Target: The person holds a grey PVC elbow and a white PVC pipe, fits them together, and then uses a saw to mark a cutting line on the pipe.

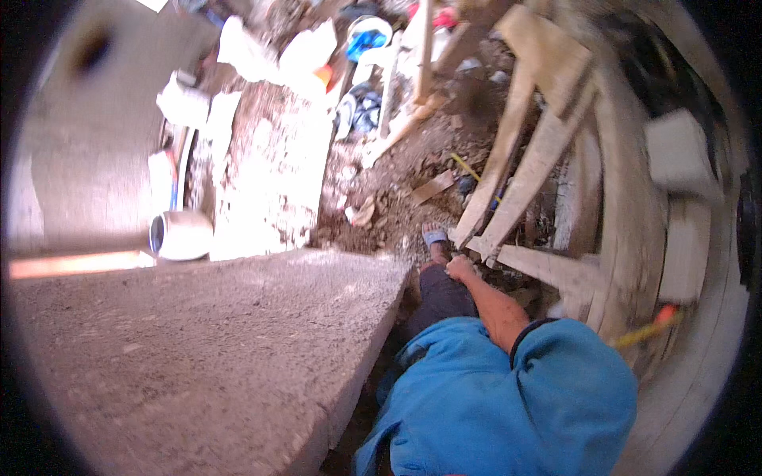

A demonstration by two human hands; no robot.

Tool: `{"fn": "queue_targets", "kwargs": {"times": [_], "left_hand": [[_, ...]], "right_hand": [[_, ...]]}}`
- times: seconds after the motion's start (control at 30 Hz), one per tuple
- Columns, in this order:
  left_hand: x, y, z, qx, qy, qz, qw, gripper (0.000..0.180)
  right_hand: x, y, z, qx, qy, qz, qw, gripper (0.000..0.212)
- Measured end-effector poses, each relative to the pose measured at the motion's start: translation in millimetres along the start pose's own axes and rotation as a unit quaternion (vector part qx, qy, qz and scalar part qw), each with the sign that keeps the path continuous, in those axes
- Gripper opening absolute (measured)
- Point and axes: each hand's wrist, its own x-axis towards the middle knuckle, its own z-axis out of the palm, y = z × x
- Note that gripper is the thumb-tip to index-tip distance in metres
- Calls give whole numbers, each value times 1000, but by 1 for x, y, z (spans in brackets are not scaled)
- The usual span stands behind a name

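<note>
My right hand (459, 267) hangs in front of my dark trousers (444, 300), just above my sandalled foot (435, 238). Its fingers look curled in, and what they hold, if anything, is hidden. Close to that hand, the lower ends of two long pale wooden boards (520, 186) come together near the ground. A shorter wooden piece (552, 268) runs off to the right beside my forearm. My left hand is out of sight; only my blue shirt (492, 404) and right arm show.
A broad rough concrete slab (206, 349) fills the left, its edge beside my leg. Rubble and soil (389, 202) cover the ground ahead. A white bucket (182, 236) lies on its side beyond the slab. Timber and pale blocks (683, 151) crowd the right.
</note>
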Motion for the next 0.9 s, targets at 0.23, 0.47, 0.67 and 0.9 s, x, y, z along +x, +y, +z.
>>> {"fn": "queue_targets", "kwargs": {"times": [0.23, 0.47, 0.67, 0.9], "left_hand": [[44, 71, 39, -46, 55, -57, 996, 64], [64, 97, 60, -82, 102, -115, 985, 65], [92, 100, 78, -127, 94, -141, 977, 67], [105, 104, 89, -144, 95, -174, 969, 69]], "right_hand": [[31, 35, -67, 211, 41, 6, 977, 26], [6, 39, -124, 168, -3, 27, 985, 30], [68, 139, -101, -81, -93, -228, 966, 28], [48, 123, -228, 33, -97, -204, 974, 25]]}}
